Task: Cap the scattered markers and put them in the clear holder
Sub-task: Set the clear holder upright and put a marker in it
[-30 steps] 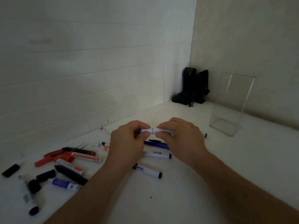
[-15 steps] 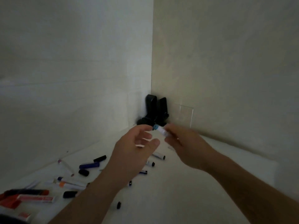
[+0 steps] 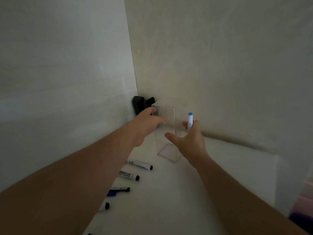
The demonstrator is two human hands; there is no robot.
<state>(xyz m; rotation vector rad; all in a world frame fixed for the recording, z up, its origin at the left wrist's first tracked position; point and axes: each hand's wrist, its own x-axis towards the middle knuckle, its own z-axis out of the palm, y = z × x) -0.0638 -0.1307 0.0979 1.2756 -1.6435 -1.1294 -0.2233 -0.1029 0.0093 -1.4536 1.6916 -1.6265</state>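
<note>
The clear holder [image 3: 169,114] stands upright on the white table near the corner of the walls. My left hand [image 3: 147,123] reaches forward and grips its upper left side, thumb and fingers on the wall. To the holder's right, my right hand [image 3: 188,141] pinches a white marker with a light blue cap [image 3: 190,120]. The marker stands upright, cap at the top, level with the holder's upper half and outside it. Several other markers [image 3: 140,164] [image 3: 129,175] [image 3: 119,190] lie on the table below my left forearm.
Two black objects [image 3: 141,103] stand in the wall corner just behind the holder. Walls close in at left and back. A stub of another marker [image 3: 104,206] lies nearer me. Pink and dark things [image 3: 304,203] show at the right edge.
Both hands moved forward to the holder. My left hand, free half a second ago, now holds the holder's side. My right hand turned the capped marker upright beside it.
</note>
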